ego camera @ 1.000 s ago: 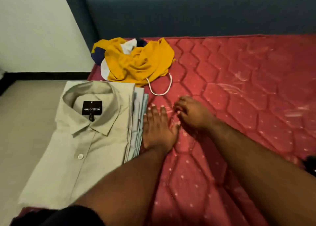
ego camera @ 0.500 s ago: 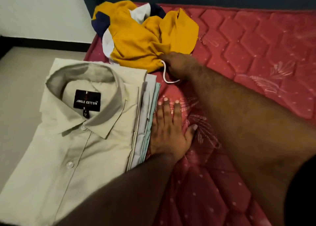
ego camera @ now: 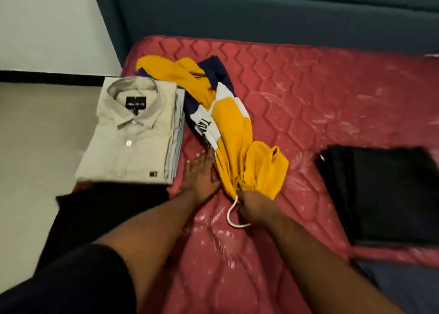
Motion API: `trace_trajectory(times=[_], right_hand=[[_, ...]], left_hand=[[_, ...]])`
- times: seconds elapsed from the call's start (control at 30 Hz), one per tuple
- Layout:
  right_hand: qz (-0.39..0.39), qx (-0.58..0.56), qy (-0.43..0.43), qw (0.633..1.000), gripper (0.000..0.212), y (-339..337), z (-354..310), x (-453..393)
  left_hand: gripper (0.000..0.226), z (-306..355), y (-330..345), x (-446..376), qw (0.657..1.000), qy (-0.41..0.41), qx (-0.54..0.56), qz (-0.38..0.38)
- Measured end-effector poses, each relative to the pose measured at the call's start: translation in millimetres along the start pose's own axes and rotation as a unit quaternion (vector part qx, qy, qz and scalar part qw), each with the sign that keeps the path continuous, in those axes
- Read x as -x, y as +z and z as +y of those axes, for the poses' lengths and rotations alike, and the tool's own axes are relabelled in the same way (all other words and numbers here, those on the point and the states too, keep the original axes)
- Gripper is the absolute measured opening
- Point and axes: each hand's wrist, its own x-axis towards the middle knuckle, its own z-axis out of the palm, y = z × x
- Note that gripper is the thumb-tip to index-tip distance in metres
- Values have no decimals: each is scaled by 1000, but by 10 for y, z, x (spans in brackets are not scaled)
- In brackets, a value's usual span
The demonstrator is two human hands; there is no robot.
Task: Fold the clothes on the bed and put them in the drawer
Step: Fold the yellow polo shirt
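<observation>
Step in hand: unfolded garment gripped by one end for folding; stack already folded, drawer step not begun, no drawer visible.

Lower centre of frame: right hand [ego camera: 252, 205] bunched tight round one end of the yellow garment [ego camera: 234, 133], fingers curled on the gathered cloth. White drawstring [ego camera: 231, 215] loops out below the fist onto the mattress [ego camera: 308, 95]. Just left of it, left hand [ego camera: 202, 173] lies flat, fingers straight and together, palm down on the mattress, holding nothing; its fingertips look to touch the garment's edge, contact hard to confirm.

Centre: yellow garment runs as a twisted rope from the fist diagonally toward the upper left of the frame, lying on the mattress. Mostly mustard yellow with navy and white panels, black lettering on a white band, partly hidden. Looks like a hoodie or similar, judging from the drawstring. Soft and crumpled, not laid out flat at all.

Next move, my read: it needs spreading flat on the bare mattress at centre, both hands on it, left hand coming off the mattress to catch the other end; then smooth out and fold.

Left of centre: folded shirt stack [ego camera: 133, 133], beige collared shirt on top, buttoned, black neck label, paler folded pieces under it, sitting at the mattress edge. Garment's far end lies just beside the stack's upper right corner, possibly touching.

Right edge, mid-height: dark folded item [ego camera: 384, 195] on the mattress, well apart from the hands; cannot tell what.

Top of frame: dark blue headboard [ego camera: 261, 12].
</observation>
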Motion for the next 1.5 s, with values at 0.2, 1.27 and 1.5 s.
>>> trace_trajectory(times=[0.2,1.27,1.5], right_hand=[[-141,-103,-6,985,31,844,-695,2047],[212,-282,78,932,15,1445,-1190,3272],[165,-576,266,755,7,1424,-1132,3038]], left_hand=[[68,-29,270,2173,986,45,141,-73],[49,-388,-214,3858,984,76,-71,-143],[50,-183,-120,3891,995,65,-76,20]])
